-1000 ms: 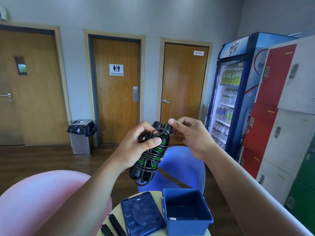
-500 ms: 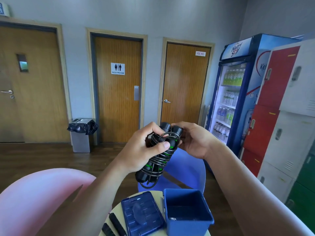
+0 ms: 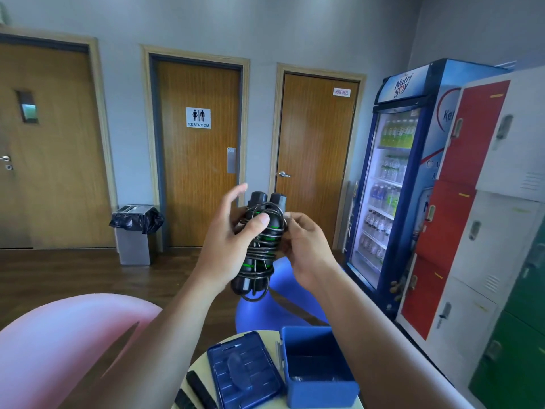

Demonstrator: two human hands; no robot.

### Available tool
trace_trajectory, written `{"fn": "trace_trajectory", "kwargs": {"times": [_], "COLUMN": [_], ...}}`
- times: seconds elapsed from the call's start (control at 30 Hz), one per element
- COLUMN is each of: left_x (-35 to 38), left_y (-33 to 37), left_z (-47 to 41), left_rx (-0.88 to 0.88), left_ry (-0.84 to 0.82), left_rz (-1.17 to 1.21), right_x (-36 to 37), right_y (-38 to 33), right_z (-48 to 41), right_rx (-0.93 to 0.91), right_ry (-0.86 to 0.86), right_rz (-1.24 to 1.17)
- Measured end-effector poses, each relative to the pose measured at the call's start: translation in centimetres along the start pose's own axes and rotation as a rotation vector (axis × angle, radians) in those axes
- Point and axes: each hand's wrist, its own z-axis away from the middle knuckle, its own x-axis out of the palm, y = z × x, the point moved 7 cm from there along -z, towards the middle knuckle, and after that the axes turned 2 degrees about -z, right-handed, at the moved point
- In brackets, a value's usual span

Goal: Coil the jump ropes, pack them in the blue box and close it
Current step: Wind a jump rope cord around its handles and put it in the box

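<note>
A black jump rope with green bands (image 3: 259, 252) is held upright in the air, its cord wound round both handles. My left hand (image 3: 227, 246) grips the bundle, thumb pressed on the coils and index finger lifted. My right hand (image 3: 303, 246) pinches the cord at the bundle's upper right side. Below, the open blue box (image 3: 317, 391) stands on a small round table (image 3: 271, 404), with its blue lid (image 3: 244, 376) lying flat to its left. The black handles of a second jump rope (image 3: 196, 392) lie at the table's left edge.
A pink chair (image 3: 65, 343) is at lower left and a blue chair (image 3: 283, 302) stands beyond the table. A drinks fridge (image 3: 398, 178) and lockers (image 3: 486, 216) line the right wall. A bin (image 3: 134, 234) stands by the doors.
My left index finger has lifted off the bundle. My right hand has come from behind the handle tops to the bundle's right side, pinching the cord. The view has shifted slightly.
</note>
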Motion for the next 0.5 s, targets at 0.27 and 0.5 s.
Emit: {"fn": "trace_trajectory", "kwargs": {"times": [0.27, 0.5], "left_x": [0.4, -0.4], "left_y": [-3.7, -6.7], "left_z": [0.0, 1.0], "left_rx": [-0.321, -0.607], "left_ry": [-0.01, 0.148], "left_rz": [0.157, 0.151], "right_x": [2.5, 3.7], "right_y": [1.7, 4.4], "right_z": [1.3, 1.1], "right_rx": [-0.195, -0.087], "right_ry": [0.043, 0.135], "right_rz": [0.204, 0.154]}}
